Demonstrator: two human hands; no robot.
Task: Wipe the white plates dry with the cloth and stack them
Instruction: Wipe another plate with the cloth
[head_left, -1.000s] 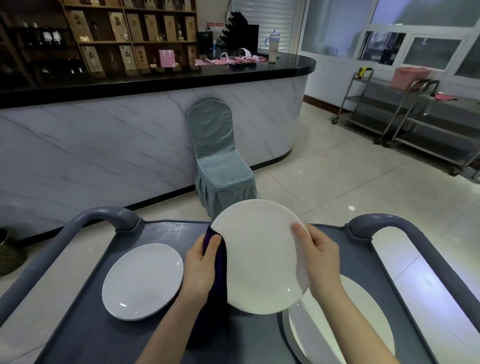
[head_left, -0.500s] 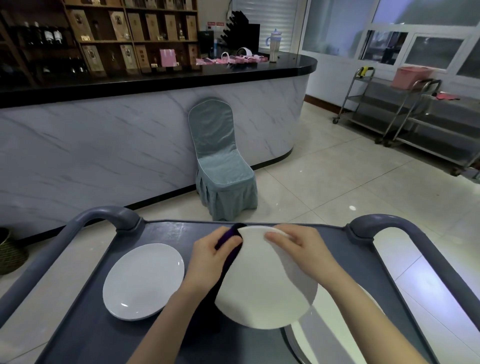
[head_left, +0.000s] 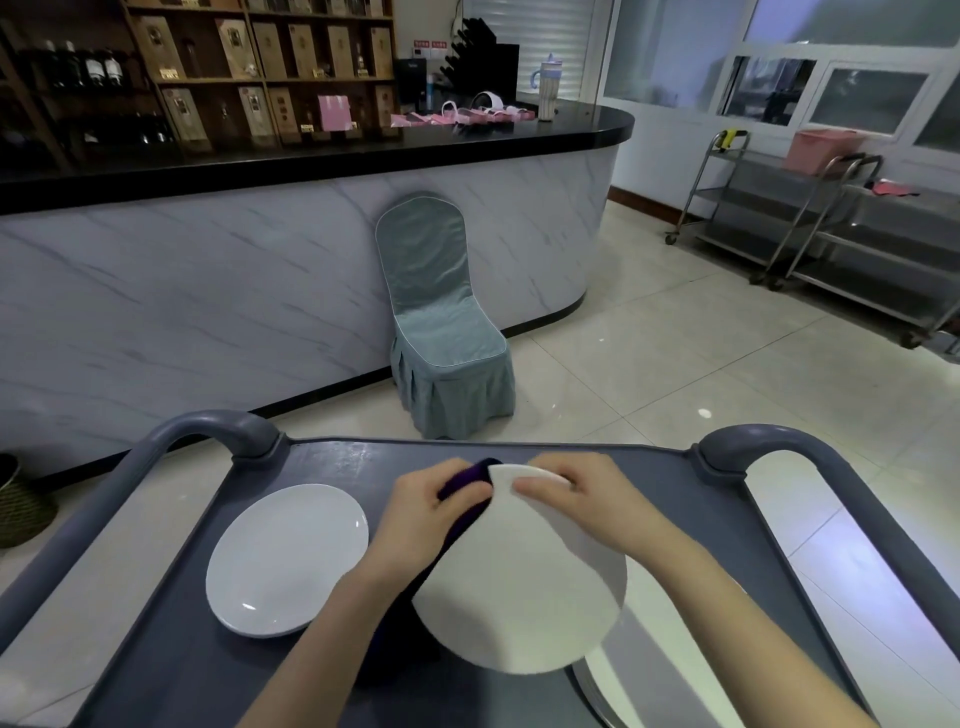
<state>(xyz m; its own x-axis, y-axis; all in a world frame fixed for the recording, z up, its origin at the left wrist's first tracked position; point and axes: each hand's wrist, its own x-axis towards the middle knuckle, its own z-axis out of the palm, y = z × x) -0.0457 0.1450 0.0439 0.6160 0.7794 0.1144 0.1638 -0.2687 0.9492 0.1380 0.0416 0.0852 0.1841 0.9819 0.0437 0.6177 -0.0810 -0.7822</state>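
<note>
Holding the round white glazed plate (head_left: 519, 587) tilted over the grey plastic trolley top (head_left: 337, 467), near edge low, far edge up between my hands. My right hand (head_left: 587, 504) pinches the far rim, fingers curled over the top face; I can't see the thumb. My left hand (head_left: 415, 519) is closed round the dark purple cloth (head_left: 467, 480), which is pressed against the upper-left rim and trails down behind the plate.

Handling notes:
- Plate: stiff, probably moderately heavy, brittle. A drop onto the trolley likely chips it.
- The glaze will be slick if any water is left, so a rim pinch alone is marginal. Better to hook the fingers under the rim with the thumb on top.
- Cloth: soft and limp, bunches easily. It adds friction on my left side, so I'd let that hand carry load through the fabric.
- Wipe the rim by turning the plate through the cloth, not by sliding one bare hand.

A second white plate (head_left: 285, 558) lies flat to my left, well apart. Another white plate (head_left: 670, 649) sits lower right, partly hidden under the held one. That looks like the stacking spot, but I can't confirm it.
</note>
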